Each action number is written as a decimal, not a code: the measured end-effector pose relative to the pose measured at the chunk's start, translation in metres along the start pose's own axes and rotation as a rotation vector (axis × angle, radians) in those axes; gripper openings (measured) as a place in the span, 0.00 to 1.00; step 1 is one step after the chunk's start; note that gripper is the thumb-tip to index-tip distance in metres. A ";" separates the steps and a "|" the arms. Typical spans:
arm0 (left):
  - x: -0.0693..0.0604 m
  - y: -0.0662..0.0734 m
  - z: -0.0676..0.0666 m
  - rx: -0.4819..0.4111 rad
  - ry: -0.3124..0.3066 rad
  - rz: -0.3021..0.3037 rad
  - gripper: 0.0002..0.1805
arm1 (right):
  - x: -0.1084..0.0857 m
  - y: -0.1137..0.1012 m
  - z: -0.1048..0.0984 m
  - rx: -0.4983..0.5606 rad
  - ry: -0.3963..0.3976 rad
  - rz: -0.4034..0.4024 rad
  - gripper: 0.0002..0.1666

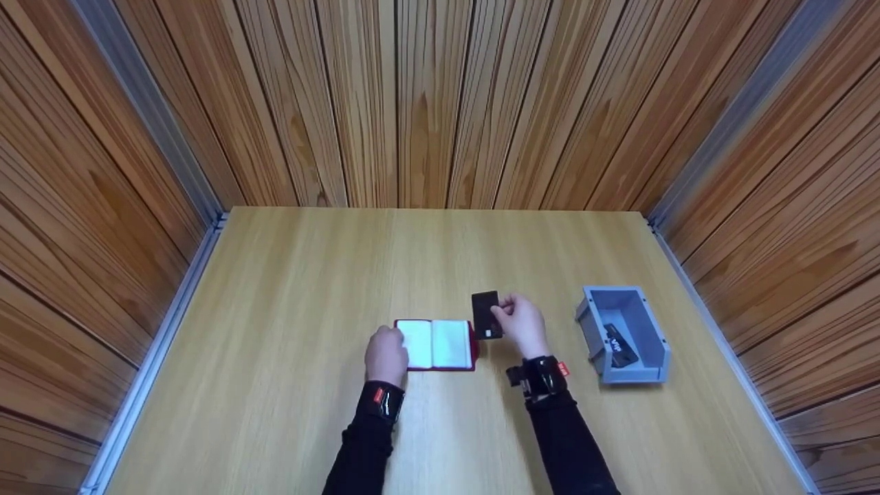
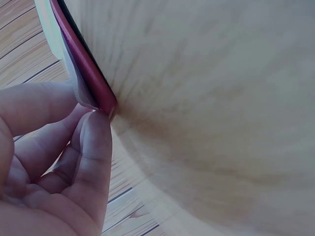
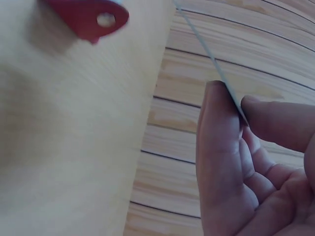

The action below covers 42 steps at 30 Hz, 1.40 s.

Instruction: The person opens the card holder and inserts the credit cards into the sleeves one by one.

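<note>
A small red-covered booklet (image 1: pixel 452 344) lies open on the table, its pale pages or sleeves facing up. My left hand (image 1: pixel 386 355) pinches its left edge; in the left wrist view the fingers (image 2: pixel 96 142) grip the red cover (image 2: pixel 91 73) and a clear sheet. Just beyond the booklet's right side, my right hand (image 1: pixel 524 324) holds a black card (image 1: pixel 485 315) by its right edge. Seen edge-on in the right wrist view, the card (image 3: pixel 214 61) sits between thumb and fingers of the right hand (image 3: pixel 261 177). A red flap (image 3: pixel 91 17) with a hole shows there.
To the right stands a grey-blue bin (image 1: pixel 629 375) with a black card or packet (image 1: pixel 620 346) bearing white lettering inside. The wooden table (image 1: pixel 295 275) is bounded by wood-plank walls (image 1: pixel 423 103) at the back and sides, with metal rails along its edges.
</note>
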<state>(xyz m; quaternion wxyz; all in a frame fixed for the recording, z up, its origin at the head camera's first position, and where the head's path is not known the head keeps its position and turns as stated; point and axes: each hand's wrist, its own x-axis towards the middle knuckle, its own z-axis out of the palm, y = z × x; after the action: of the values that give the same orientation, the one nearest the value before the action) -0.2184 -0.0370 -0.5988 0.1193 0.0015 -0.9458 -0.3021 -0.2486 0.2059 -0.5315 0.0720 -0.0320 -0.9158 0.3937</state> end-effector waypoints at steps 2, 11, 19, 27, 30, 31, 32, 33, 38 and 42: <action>0.000 0.000 0.000 -0.007 0.004 -0.003 0.07 | -0.001 -0.002 0.006 0.002 -0.007 -0.015 0.08; 0.000 0.001 0.000 -0.045 -0.027 -0.051 0.09 | -0.007 -0.013 0.035 0.001 -0.057 -0.054 0.07; 0.000 0.001 0.000 -0.040 -0.027 -0.048 0.07 | -0.011 -0.020 0.055 -0.007 -0.105 -0.067 0.09; 0.000 0.000 0.000 -0.050 -0.020 -0.036 0.08 | -0.013 -0.022 0.070 0.011 -0.106 -0.065 0.11; 0.000 -0.001 0.001 -0.040 -0.010 -0.027 0.09 | -0.014 -0.022 0.075 0.027 -0.120 -0.052 0.11; 0.000 -0.001 0.001 -0.037 -0.008 -0.025 0.09 | -0.014 -0.021 0.076 0.032 -0.126 -0.046 0.11; -0.001 -0.001 0.001 -0.031 -0.003 -0.019 0.09 | -0.014 -0.020 0.078 0.031 -0.130 -0.049 0.11; -0.001 -0.001 0.001 -0.023 0.000 -0.014 0.08 | -0.014 -0.020 0.079 0.029 -0.132 -0.052 0.11; -0.001 -0.001 0.001 0.008 0.012 0.008 0.07 | -0.014 -0.017 0.084 0.021 -0.132 -0.058 0.11; -0.001 -0.002 0.001 0.001 0.004 0.003 0.07 | -0.014 -0.016 0.087 0.025 -0.131 -0.048 0.11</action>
<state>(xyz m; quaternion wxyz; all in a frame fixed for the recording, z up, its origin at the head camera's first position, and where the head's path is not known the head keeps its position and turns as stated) -0.2177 -0.0378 -0.6004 0.1218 0.0009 -0.9457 -0.3014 -0.2485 0.1308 -0.5802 0.0217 0.0168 -0.9141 0.4046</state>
